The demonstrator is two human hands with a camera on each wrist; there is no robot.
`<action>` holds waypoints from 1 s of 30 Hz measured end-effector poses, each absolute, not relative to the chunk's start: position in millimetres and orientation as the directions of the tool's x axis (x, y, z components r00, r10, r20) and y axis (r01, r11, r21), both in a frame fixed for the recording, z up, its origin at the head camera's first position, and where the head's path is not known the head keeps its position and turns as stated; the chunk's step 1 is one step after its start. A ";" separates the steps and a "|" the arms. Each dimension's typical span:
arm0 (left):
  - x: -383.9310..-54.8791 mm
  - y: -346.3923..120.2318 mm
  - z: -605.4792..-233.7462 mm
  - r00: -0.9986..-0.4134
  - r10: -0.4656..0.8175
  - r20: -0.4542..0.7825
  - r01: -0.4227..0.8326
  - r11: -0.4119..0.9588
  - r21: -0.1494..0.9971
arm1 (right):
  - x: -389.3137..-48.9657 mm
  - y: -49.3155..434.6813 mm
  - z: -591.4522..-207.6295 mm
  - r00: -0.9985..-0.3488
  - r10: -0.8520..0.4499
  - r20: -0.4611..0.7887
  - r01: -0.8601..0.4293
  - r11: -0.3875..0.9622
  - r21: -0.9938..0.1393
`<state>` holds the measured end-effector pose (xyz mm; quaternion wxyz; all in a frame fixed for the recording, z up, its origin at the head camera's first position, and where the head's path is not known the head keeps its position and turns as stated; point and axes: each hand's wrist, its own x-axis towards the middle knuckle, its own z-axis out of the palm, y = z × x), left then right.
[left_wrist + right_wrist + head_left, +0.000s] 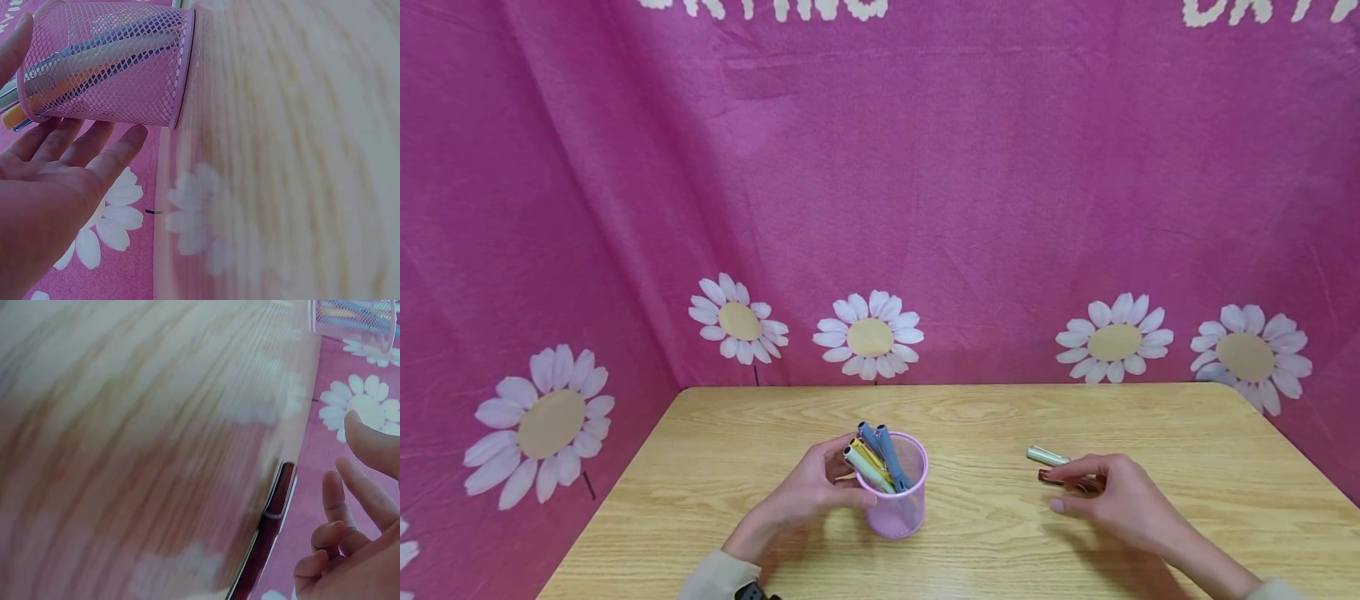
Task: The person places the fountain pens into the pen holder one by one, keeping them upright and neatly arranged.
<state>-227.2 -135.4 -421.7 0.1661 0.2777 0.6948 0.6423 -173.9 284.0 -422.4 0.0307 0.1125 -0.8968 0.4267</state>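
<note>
A pink mesh pen cup (897, 515) stands upright on the table, with my left hand (805, 492) holding it from the left between thumb and fingers. Leaning inside it are two blue pens (891, 457), a yellow pen (867, 454) and a pale green pen (867, 468). On the right, my right hand (1123, 500) hovers low over a dark red pen (265, 534) lying on the table. Its thumb and index finger are spread apart, and the right wrist view shows a gap between them and the pen. A second pale green pen (1047, 456) lies just behind the red one.
The wooden table (970, 417) ends at the back against a pink curtain (955, 183) printed with daisies. The same cloth closes in both sides. A dark watch (752, 592) sits on my left wrist.
</note>
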 end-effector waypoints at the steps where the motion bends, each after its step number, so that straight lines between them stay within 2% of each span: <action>1: -227.4 -135.6 -422.2 -0.789 0.600 0.132 0.178 0.017 0.984 | -174.2 286.1 -423.1 -0.973 -0.177 0.150 -0.228 0.612 -0.757; 8: -228.8 -135.8 -423.1 -0.784 0.603 0.148 0.187 0.002 0.982 | -179.3 299.2 -428.5 -0.967 -0.185 0.174 -0.253 0.646 -0.720; 22: -231.1 -136.2 -423.6 -0.783 0.605 0.141 0.191 0.018 0.982 | -194.2 326.3 -434.4 -0.978 -0.195 0.076 -0.186 0.648 -0.739; 30: -231.2 -135.7 -424.8 -0.783 0.605 0.143 0.187 0.010 0.982 | -196.2 327.6 -435.9 -0.976 -0.195 0.097 -0.207 0.685 -0.698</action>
